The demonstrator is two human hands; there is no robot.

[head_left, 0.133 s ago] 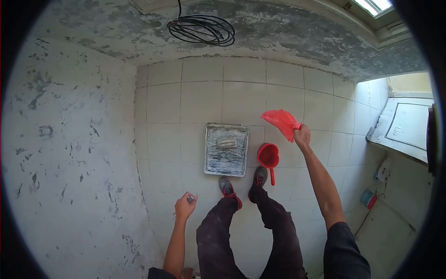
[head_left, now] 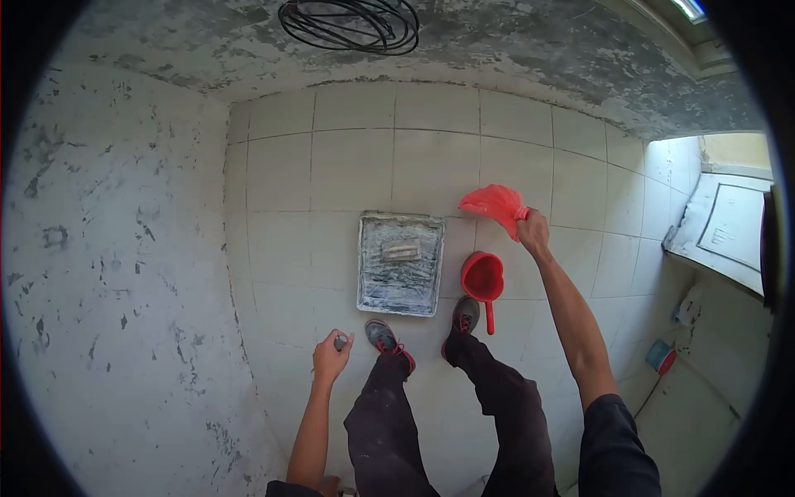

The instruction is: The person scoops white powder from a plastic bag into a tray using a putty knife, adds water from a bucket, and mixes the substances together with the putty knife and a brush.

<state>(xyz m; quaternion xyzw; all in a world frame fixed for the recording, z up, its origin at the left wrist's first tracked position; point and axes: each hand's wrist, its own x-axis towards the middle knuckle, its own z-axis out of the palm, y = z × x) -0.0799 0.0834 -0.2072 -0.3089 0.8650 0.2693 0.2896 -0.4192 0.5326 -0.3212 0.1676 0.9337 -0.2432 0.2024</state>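
My right hand [head_left: 534, 233] is closed round the gathered neck of a red plastic bag [head_left: 494, 204], which billows out to the left above the floor. Just below the bag a red dipper [head_left: 483, 277] with a straight handle stands on the tiles, beside my right shoe. At lower left, my left hand [head_left: 332, 358] is closed on something with a small grey end; the rest is hidden in the fist. A pale tray [head_left: 359, 273] smeared with dark and white residue lies ahead of my feet. Inside it rests a small flat block [head_left: 402, 252].
A rough, patchy wall [head_left: 124, 273] runs along the left. Coiled black cable [head_left: 352, 25] hangs at the far wall. To the right are a white panel [head_left: 733, 228] and a blue and red can [head_left: 661, 357].
The red bag and my right hand have shifted slightly in view. My left shoe has moved left, and the camera view has tilted down a little.
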